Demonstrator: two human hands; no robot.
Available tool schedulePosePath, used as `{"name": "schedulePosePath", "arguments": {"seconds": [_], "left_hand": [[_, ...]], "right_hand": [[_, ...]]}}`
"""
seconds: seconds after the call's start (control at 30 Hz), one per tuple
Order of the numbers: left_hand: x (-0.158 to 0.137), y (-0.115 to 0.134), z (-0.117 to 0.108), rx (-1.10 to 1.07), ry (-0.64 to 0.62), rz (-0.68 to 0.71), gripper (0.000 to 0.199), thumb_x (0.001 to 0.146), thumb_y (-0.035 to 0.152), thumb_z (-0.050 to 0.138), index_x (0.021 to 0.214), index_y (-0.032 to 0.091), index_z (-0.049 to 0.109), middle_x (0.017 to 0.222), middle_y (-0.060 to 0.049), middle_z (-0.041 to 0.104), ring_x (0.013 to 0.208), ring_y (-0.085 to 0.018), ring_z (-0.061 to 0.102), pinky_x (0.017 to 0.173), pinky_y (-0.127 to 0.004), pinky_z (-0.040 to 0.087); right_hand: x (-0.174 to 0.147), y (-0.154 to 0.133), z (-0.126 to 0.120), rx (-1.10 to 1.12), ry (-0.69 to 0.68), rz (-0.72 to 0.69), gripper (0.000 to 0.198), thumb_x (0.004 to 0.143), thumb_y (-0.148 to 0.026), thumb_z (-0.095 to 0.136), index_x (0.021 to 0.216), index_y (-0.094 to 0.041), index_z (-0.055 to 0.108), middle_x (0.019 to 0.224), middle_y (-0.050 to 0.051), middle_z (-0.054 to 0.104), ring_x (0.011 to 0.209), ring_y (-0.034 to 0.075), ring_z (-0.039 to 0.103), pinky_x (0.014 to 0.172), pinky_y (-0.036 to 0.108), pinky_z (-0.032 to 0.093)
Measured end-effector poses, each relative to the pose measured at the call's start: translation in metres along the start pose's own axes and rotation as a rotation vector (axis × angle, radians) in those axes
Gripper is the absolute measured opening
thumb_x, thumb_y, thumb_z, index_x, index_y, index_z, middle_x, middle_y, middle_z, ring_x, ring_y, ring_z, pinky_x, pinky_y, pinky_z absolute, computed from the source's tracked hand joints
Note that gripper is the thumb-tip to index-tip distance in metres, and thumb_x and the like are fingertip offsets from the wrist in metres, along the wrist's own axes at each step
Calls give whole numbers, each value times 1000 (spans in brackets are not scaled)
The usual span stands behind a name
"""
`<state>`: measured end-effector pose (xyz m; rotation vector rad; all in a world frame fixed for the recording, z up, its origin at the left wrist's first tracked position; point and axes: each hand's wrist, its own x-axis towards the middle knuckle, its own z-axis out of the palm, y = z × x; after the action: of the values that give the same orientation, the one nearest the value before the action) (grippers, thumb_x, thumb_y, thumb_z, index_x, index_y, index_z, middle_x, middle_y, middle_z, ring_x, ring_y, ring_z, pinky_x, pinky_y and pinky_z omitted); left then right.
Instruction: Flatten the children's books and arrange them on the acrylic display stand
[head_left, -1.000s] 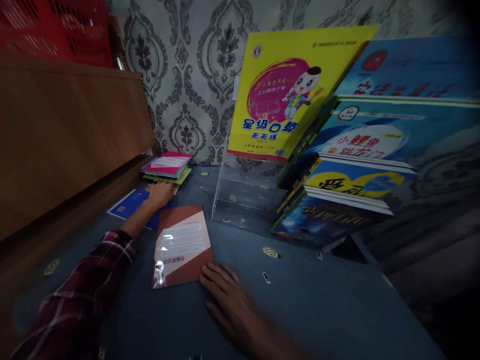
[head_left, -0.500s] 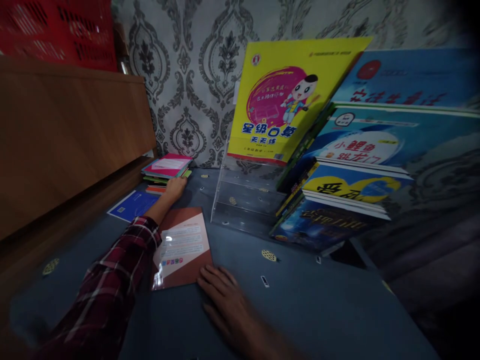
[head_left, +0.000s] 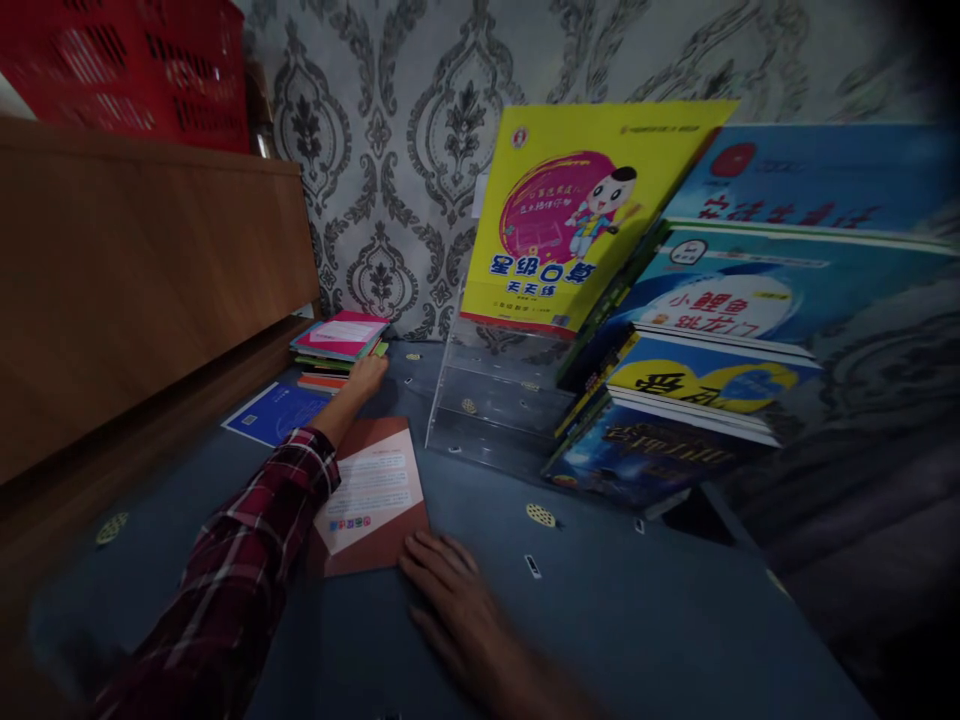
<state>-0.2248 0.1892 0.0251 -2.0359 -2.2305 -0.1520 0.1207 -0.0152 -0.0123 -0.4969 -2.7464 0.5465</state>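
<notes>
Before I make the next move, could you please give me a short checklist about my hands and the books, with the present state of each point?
1. Left hand at the pile of books: ok, by its right side.
2. Its grip closed on a book: cannot tell, too small and dim.
3. Right hand at the brown book: ok, fingers extended at its near right corner.
4. Brown book fully in view: not ok, the left sleeve hides part of its left side.
5. Blue book lying flat: ok, on the table.
6. Yellow book standing in the rack: ok, leaning back.
</notes>
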Motion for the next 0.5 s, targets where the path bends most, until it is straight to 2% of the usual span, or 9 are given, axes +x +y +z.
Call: {"name": "schedulePosePath", "arguments": {"seconds": [0.17,0.27,0.37,0.5], "left_hand": [[-1,10,-5,41,22,-105,39,98,38,64,130,18,60,131,-11,62,111,-24,65,93,-46,57],[-13,10,-9,36,33,-133,31,102,28,53,130,15,60,126,-16,65,112,-26,66,94,-42,55],[-42,-1,-12,25,40,-138,33,102,25,46,130,14,59,127,-18,65,117,-30,64,97,-40,51],[-104,-29,-10,19,18,-134,37,102,33,46,131,17,60,133,-18,62,128,-32,57,104,-44,47]], "right_hand": [[0,-1,-2,1,20,-20,58,99,-19,56,156,-25,44,155,10,52,147,25,45,123,49,37],[0,-1,-2,7,0,-11,60,99,-19,56,156,-26,42,155,9,52,147,24,45,123,49,37],[1,0,-1,10,-20,-1,58,99,-20,57,155,-25,44,155,9,52,147,25,45,122,51,37],[3,-1,-1,12,-12,-4,58,98,-18,56,154,-23,46,155,9,53,147,26,45,123,52,37]]}}
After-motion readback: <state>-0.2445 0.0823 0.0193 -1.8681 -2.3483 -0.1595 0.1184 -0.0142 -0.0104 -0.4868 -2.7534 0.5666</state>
